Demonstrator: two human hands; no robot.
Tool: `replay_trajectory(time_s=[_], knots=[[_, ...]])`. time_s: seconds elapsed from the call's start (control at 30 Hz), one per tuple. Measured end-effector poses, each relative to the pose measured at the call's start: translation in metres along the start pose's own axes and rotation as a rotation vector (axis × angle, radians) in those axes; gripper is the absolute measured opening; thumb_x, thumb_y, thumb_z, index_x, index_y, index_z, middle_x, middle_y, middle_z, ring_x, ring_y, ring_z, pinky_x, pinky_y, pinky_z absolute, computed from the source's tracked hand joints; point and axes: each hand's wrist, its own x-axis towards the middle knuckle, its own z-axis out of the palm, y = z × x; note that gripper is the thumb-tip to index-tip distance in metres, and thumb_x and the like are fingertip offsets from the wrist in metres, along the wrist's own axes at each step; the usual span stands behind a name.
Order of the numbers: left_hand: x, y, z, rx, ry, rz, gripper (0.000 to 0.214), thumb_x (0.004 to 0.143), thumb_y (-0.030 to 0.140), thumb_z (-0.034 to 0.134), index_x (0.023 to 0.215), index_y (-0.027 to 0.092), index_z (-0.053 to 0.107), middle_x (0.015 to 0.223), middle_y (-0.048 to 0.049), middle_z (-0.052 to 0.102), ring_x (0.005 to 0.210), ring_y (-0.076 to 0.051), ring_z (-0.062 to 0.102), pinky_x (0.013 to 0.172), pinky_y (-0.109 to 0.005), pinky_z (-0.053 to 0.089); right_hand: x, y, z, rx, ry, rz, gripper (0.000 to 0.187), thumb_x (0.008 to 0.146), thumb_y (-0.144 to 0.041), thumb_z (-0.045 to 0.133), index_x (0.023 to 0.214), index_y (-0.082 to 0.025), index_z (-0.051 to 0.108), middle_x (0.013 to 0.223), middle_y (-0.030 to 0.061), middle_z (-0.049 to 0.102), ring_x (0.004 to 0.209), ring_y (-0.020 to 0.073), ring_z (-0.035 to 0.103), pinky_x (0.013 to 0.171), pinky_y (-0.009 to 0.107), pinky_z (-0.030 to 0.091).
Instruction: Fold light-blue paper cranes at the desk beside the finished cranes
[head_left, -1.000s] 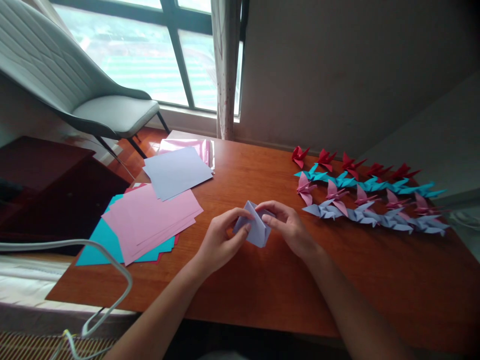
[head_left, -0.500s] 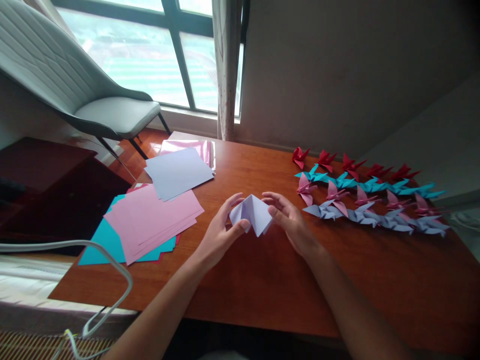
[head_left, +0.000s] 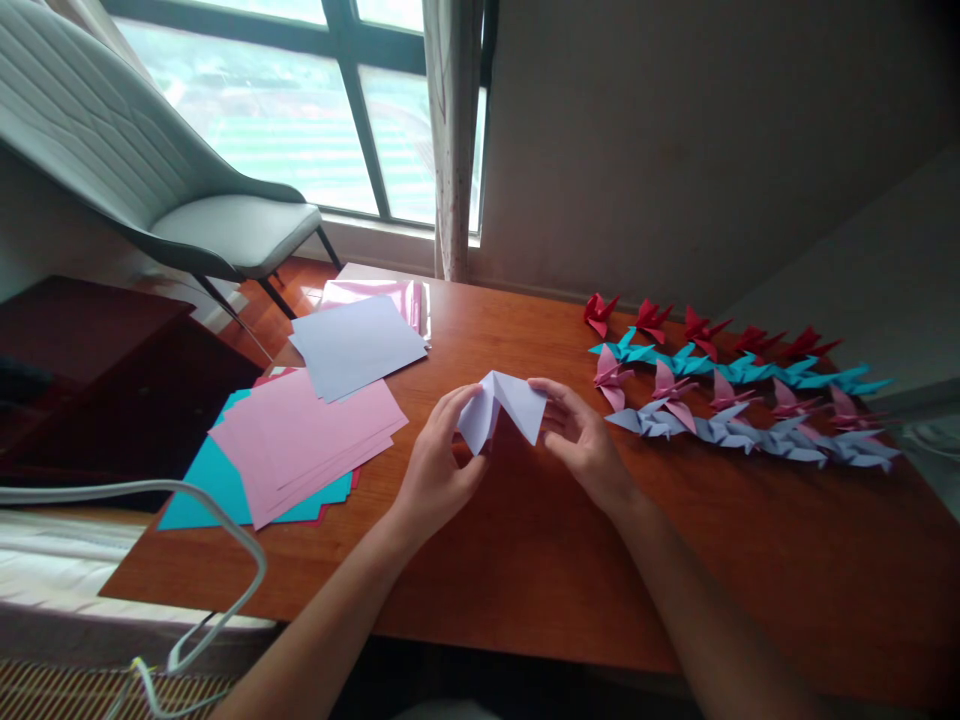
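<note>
A home room, likely a bedroom or living space: a padded grey chair stands by a curtained window, and a wooden surface carries coloured paper sheets and rows of folded paper cranes.

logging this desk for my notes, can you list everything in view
folded paper: one, lavender, between the hands
paper cranes: four rows, red, teal, pink, lavender, table's right side
loose sheets: pile, pink over teal, table's left
lavender sheet: one, behind that pile
table: one, brown wood
chair: one, grey, upper left
cable: one, white, lower left
left hand, right hand: both pinch the folded paper
</note>
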Motion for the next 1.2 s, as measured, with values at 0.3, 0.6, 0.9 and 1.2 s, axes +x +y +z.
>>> replay_trajectory(time_s=[0.3,0.6,0.9,1.2], knots=[[-0.002,0.012,-0.004,0.026,-0.067,0.260,0.080,0.075,0.004,0.058,0.149,0.027,0.038,0.155,-0.0129,0.036,0.145,-0.032,0.035,0.115,-0.047,0.039,-0.002,-0.002,-0.001,0.026,0.059,-0.117,0.054,0.072,-0.009,0.052,0.122,-0.027,0.062,0.130,0.0031,0.067,0.128,0.0229,0.058,0.112,0.041,0.043],[0.000,0.010,-0.007,0.173,-0.027,0.212,0.084,0.068,0.005,0.048,0.150,0.026,0.039,0.159,-0.0092,0.036,0.147,-0.031,0.032,0.119,-0.051,0.030,0.001,-0.001,-0.007,-0.033,0.164,-0.177,0.048,0.076,-0.014,0.051,0.121,-0.026,0.062,0.125,0.0043,0.070,0.127,0.0229,0.058,0.113,0.044,0.038],[0.003,0.008,-0.007,0.338,0.169,-0.090,0.035,0.091,0.032,0.054,0.123,0.020,0.061,0.098,-0.0055,0.066,0.082,-0.019,0.063,0.066,-0.028,0.046,0.006,-0.003,-0.020,-0.442,0.322,-0.098,0.024,0.088,-0.036,0.057,0.104,-0.021,0.069,0.100,0.0082,0.072,0.088,0.0233,0.065,0.081,0.037,0.050],[0.001,0.007,-0.007,-0.018,0.016,-0.239,0.032,0.094,0.043,0.055,0.104,0.016,0.070,0.061,0.0014,0.063,0.050,-0.013,0.054,0.052,-0.024,0.041,0.006,-0.012,-0.029,-0.696,0.121,0.173,0.052,0.095,-0.062,0.045,0.078,-0.020,0.072,0.044,-0.0017,0.051,0.051,0.0183,0.054,0.055,0.031,0.037]])
